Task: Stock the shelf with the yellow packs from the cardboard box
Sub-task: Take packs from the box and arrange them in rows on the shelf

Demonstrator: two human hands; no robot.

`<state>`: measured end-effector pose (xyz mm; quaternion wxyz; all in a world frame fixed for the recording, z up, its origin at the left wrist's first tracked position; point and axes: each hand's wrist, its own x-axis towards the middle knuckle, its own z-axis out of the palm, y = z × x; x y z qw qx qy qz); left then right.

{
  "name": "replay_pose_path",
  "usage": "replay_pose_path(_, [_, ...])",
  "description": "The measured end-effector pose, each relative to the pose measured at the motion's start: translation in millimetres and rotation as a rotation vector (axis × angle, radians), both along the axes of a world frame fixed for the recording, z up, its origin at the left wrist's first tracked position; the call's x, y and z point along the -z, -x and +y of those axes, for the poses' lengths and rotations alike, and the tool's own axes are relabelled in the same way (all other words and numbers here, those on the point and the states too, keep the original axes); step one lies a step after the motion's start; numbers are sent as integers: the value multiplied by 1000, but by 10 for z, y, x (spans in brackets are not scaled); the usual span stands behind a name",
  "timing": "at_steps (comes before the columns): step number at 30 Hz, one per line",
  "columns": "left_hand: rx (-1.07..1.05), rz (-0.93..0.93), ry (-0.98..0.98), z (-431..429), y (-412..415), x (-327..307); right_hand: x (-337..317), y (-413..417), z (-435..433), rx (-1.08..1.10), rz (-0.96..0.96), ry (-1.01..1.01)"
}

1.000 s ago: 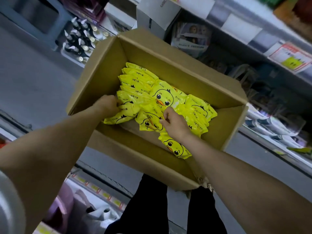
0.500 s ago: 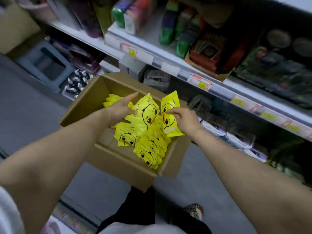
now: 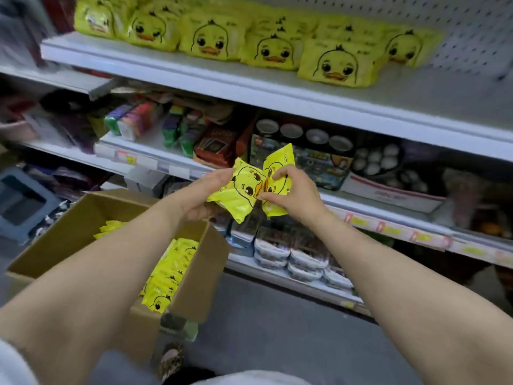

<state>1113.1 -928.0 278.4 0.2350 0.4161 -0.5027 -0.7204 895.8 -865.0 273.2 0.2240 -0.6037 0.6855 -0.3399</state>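
Left hand [image 3: 206, 195]: above the far corner of the cardboard box [image 3: 83, 218], fingers curled round one yellow pack [image 3: 244, 190], duck face up.
Right hand [image 3: 291, 195]: just right of it, pinching a second pack [image 3: 277, 168]. The two packs touch, probably so both can be shelved in one go.
Boxed packs [image 3: 166, 273]: lying inside the box, below the hands, not yet shelved.
Top shelf [image 3: 194, 70]: well above and beyond the box, shelved packs [image 3: 338, 65] facing front, the likely destination.
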Motion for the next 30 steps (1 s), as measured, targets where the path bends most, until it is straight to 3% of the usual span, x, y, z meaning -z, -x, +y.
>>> replay_pose_path(10, [112, -101, 63, 143, 1218, -745, -778, 1136, 472, 76, 95, 160])
replay_pose_path(18, [130, -12, 111, 360, 2051, -1391, -1294, 1744, 637, 153, 75, 296])
replay_pose_path(21, [182, -68, 174, 242, 2196, -1615, -1474, 2007, 641, 175, 51, 345])
replay_pose_path(26, [215, -166, 314, -143, 2563, -1911, -1690, 2441, 420, 411, 4, 352])
replay_pose_path(30, [242, -222, 398, -521, 2997, -2103, -1880, 2832, 270, 472, 78, 330])
